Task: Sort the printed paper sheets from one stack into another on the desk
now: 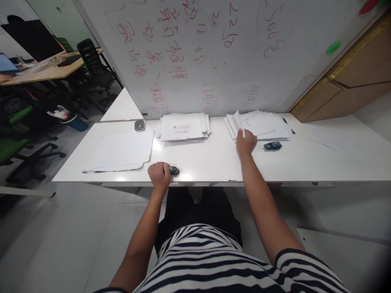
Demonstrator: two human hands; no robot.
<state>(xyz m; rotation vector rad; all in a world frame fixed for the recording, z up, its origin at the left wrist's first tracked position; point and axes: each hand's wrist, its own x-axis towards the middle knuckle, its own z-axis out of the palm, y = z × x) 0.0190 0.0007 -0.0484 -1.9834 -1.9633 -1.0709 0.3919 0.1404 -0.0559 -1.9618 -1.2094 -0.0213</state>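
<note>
My left hand is closed around a black stapler at the front of the white table. Only the stapler's rounded end shows past my fingers. At the back right, my right hand pinches the near edge of some white paper sheets. These sheets bend upward beside a spread stack of papers. Just right of that hand lies a small dark blue object, whose kind I cannot make out. Between the hands, farther back, sits a pile of printed papers.
More sheets lie on the left of the white table, with a small grey-and-black device behind them. A whiteboard with red writing rises along the back edge. Cardboard boxes stand at the right.
</note>
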